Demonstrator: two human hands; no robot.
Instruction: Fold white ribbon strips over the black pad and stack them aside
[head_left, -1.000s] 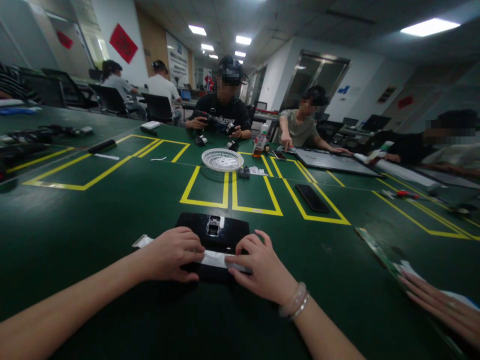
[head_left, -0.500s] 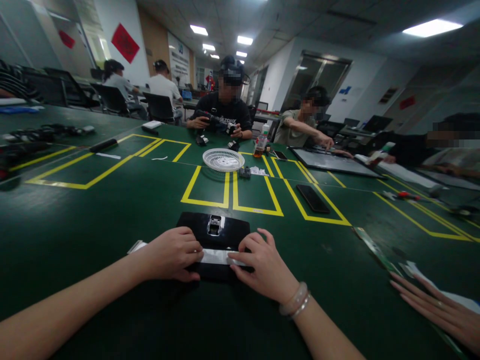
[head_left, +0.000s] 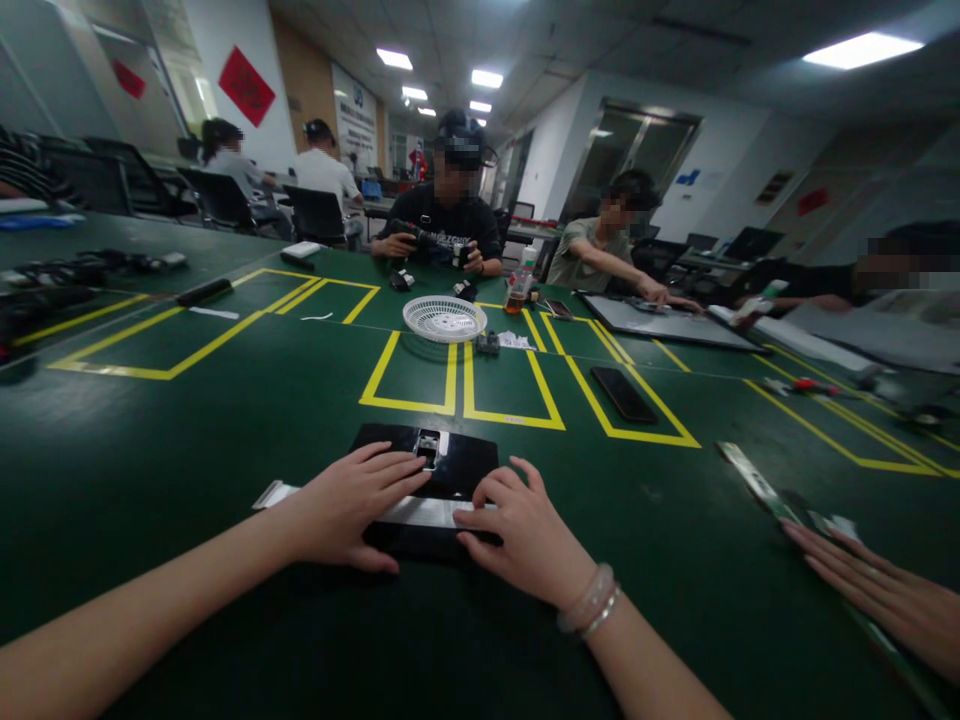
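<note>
Black panel [head_left: 450,468]: left hand [head_left: 352,505] has spread flat forward, right hand [head_left: 521,530] seemingly pressing strip [head_left: 420,511].

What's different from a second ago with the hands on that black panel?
The left hand has opened, its fingers reaching forward across the black panel toward the metal clip. The right hand stays pressing the white strip; the panel has not moved.

Glossy black flat panel [head_left: 450,470] lies flat on the green table mat [head_left: 225,440], just nearer than the yellow-taped squares [head_left: 461,385]. A small rectangular metal-edged cutout [head_left: 427,447] sits near its far edge. A pale silvery strip [head_left: 420,511] lies across the panel's near half, its left end [head_left: 271,493] overhanging onto the mat and slightly lifted.
</note>
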